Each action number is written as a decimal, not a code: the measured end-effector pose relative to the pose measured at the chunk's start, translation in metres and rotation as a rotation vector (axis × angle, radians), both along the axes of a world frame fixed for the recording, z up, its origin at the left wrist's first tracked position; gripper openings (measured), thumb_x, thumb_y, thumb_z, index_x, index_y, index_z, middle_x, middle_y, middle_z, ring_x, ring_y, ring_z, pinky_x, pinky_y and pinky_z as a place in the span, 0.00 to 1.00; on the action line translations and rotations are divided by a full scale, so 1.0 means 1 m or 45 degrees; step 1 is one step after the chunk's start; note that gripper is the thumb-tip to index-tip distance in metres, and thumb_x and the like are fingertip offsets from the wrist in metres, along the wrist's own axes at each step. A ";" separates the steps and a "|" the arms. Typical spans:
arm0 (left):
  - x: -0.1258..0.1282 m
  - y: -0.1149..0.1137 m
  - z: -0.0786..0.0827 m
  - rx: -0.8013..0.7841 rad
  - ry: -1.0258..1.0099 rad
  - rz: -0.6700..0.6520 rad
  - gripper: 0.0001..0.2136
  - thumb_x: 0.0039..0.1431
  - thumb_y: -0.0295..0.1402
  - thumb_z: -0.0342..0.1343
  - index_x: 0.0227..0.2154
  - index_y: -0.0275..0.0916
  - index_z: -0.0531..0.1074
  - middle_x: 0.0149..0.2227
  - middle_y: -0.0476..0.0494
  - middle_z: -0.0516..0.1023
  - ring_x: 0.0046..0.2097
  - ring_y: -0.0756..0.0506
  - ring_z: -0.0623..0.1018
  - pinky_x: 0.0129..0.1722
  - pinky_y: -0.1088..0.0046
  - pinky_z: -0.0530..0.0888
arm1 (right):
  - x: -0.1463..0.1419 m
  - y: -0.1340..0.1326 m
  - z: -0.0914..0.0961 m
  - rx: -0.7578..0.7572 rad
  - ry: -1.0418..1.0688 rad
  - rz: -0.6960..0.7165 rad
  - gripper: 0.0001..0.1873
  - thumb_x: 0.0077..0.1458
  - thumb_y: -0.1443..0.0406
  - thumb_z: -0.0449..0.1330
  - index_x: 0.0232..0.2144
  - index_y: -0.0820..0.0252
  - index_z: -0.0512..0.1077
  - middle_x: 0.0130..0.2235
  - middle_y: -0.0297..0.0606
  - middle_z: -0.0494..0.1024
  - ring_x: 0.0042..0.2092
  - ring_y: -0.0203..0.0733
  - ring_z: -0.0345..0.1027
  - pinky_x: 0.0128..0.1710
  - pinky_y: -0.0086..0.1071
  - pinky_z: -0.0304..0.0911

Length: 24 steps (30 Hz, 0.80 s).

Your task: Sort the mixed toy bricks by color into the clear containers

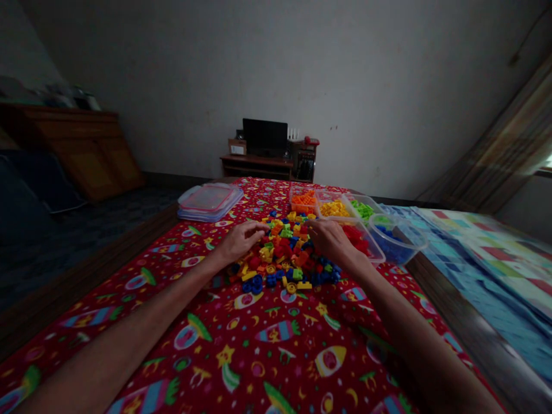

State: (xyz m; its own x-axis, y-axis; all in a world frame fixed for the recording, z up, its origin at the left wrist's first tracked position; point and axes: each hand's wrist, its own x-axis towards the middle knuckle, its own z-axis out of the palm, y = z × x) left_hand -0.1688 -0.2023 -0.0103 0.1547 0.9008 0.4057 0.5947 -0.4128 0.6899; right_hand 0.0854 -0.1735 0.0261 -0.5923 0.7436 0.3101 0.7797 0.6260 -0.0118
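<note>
A heap of small plastic bricks (284,253) in red, blue, yellow, green and orange lies on a red cloth with rocket prints (276,339). My left hand (240,238) rests on the left edge of the heap with its fingers curled inward; whatever they hold is hidden. My right hand (328,238) is on the right side of the heap, fingers bent down into the bricks. Behind the heap stand clear tubs sorted by colour: orange bricks (303,201), yellow bricks (333,209), green bricks (363,209), red bricks (359,238) and a round tub of blue bricks (394,240).
A stack of clear lids (209,200) lies at the far left of the cloth. A checked mat (487,270) is on the right. A dark wooden edge (466,322) runs along the right side. A low desk with a screen (264,138) stands at the back wall, a wooden cabinet (86,149) at left.
</note>
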 end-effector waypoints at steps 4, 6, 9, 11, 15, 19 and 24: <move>0.000 0.002 -0.001 0.072 0.345 -0.126 0.16 0.49 0.45 0.58 0.36 0.40 0.77 0.40 0.41 0.77 0.46 0.40 0.74 0.49 0.63 0.70 | -0.010 -0.014 0.006 -0.051 -0.131 -0.022 0.14 0.61 0.65 0.49 0.37 0.59 0.75 0.31 0.43 0.78 0.30 0.38 0.68 0.27 0.28 0.50; 0.003 0.002 -0.006 0.089 0.427 -0.127 0.14 0.49 0.43 0.59 0.37 0.41 0.76 0.39 0.43 0.77 0.45 0.41 0.74 0.47 0.64 0.70 | -0.014 -0.018 0.002 -0.107 -0.211 0.039 0.11 0.58 0.59 0.55 0.36 0.58 0.76 0.33 0.43 0.79 0.33 0.41 0.70 0.28 0.28 0.52; 0.008 0.003 -0.012 0.135 0.429 -0.101 0.09 0.52 0.40 0.57 0.31 0.41 0.75 0.35 0.43 0.77 0.41 0.43 0.75 0.45 0.67 0.70 | -0.014 -0.020 -0.006 -0.179 -0.284 0.175 0.13 0.54 0.57 0.61 0.39 0.56 0.75 0.36 0.42 0.79 0.39 0.45 0.72 0.31 0.29 0.56; 0.009 0.003 -0.014 0.139 0.389 -0.106 0.10 0.53 0.41 0.56 0.27 0.40 0.74 0.33 0.43 0.77 0.38 0.44 0.76 0.42 0.68 0.71 | -0.013 -0.021 -0.009 -0.188 -0.284 0.221 0.13 0.55 0.59 0.60 0.41 0.56 0.75 0.37 0.42 0.79 0.40 0.45 0.72 0.32 0.30 0.57; 0.007 0.006 -0.013 0.078 0.211 -0.048 0.13 0.52 0.45 0.56 0.27 0.40 0.75 0.34 0.43 0.79 0.38 0.43 0.77 0.42 0.67 0.72 | -0.010 -0.022 -0.003 -0.212 -0.249 0.189 0.10 0.56 0.63 0.57 0.39 0.58 0.74 0.36 0.43 0.79 0.38 0.42 0.72 0.31 0.28 0.55; 0.006 0.005 -0.006 -0.080 -0.019 -0.060 0.18 0.50 0.49 0.55 0.32 0.38 0.76 0.40 0.41 0.80 0.44 0.41 0.78 0.46 0.65 0.73 | -0.007 -0.016 0.002 -0.248 -0.121 0.177 0.09 0.56 0.69 0.53 0.37 0.61 0.73 0.33 0.42 0.77 0.32 0.38 0.68 0.28 0.28 0.52; 0.012 0.001 -0.001 -0.185 -0.104 -0.059 0.18 0.48 0.49 0.56 0.32 0.38 0.77 0.39 0.43 0.81 0.42 0.40 0.79 0.44 0.66 0.74 | -0.006 -0.003 0.001 -0.396 0.215 0.300 0.14 0.47 0.76 0.55 0.37 0.62 0.72 0.33 0.37 0.75 0.33 0.36 0.66 0.30 0.26 0.52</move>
